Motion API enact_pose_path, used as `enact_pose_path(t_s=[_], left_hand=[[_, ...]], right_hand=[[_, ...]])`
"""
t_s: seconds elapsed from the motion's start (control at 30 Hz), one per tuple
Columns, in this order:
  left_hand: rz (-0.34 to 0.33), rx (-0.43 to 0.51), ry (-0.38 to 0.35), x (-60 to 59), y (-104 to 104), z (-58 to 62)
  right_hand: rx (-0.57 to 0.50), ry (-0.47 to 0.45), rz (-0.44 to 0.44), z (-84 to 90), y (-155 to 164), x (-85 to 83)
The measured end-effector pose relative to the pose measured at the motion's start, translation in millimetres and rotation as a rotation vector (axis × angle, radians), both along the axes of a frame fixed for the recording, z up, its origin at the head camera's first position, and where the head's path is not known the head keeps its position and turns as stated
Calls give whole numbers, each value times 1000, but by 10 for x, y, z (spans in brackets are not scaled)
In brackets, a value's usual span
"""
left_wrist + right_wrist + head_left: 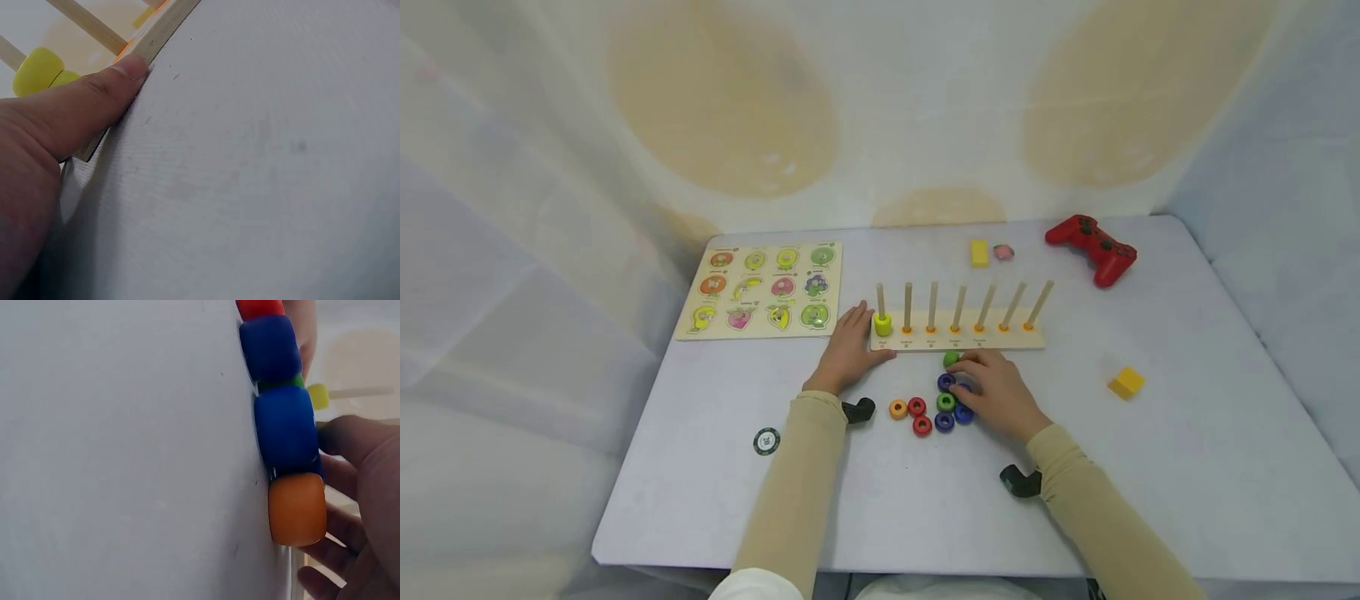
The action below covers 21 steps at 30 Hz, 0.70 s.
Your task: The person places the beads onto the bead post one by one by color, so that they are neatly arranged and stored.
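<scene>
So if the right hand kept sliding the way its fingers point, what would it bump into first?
Probably the green ring, which lies just off the fingertips of the right hand. Beyond it stands the wooden peg board. Whether the fingers already touch the ring is hard to tell from the head view.

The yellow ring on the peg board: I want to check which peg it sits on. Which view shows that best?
The head view: the yellow ring sits on the board's leftmost peg. The left wrist view shows it partly behind the thumb; the right wrist view only a distant sliver.
</scene>
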<state>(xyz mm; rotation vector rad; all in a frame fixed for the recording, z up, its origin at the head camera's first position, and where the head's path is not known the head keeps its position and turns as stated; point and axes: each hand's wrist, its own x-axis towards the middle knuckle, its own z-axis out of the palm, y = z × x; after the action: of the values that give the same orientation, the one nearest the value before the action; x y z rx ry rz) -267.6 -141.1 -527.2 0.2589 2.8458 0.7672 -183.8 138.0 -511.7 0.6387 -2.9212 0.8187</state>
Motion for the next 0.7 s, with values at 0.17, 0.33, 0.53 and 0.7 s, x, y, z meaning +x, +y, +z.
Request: enact_pose_path(t_s=[0.17, 0.33, 0.53, 0.7], left_hand=[[4, 10, -3, 11, 4, 15], [5, 2, -5, 11, 2, 6], [5, -2, -10, 14, 2, 20], [9, -3, -17, 24, 8, 44]], right_hand=[[58, -10, -24, -26, -48, 3], [101, -21, -49, -30, -93, 6], [98, -33, -68, -24, -115, 9], [54, -9, -76, -20, -165, 33]])
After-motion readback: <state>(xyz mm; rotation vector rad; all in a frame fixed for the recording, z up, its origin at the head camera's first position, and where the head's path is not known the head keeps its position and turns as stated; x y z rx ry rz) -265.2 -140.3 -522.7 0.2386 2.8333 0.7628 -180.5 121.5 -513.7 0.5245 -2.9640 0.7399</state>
